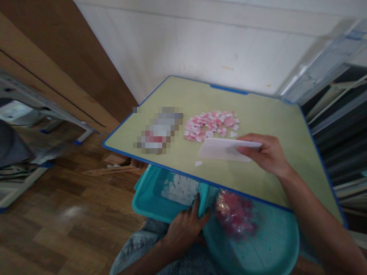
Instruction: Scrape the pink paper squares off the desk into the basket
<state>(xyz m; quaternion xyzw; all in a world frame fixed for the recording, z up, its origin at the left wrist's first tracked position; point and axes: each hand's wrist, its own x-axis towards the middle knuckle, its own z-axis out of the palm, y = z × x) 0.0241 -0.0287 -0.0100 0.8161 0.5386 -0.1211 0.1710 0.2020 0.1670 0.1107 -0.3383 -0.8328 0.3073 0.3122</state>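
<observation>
My right hand [266, 152] pinches a thin white card [223, 149] between thumb and fingers. The card is tilted on edge over the table, just in front of a heap of small pink and white paper pieces [210, 124]. One loose white piece [198, 163] lies nearer the table's front edge. Below that edge, my left hand [187, 225] is closed on the near right rim of a teal plastic tray [151, 204], index finger along the rim. White pieces [183, 188] lie on the tray's bottom. Its far side is hidden under the table.
The pale green table [266, 118] has a blue rim and stands against a white wall. A blurred-out item [160, 131] lies on its left. A round teal stool [266, 236] bears a clear bag of pink material [235, 212]. Cardboard [71, 76] stands at left.
</observation>
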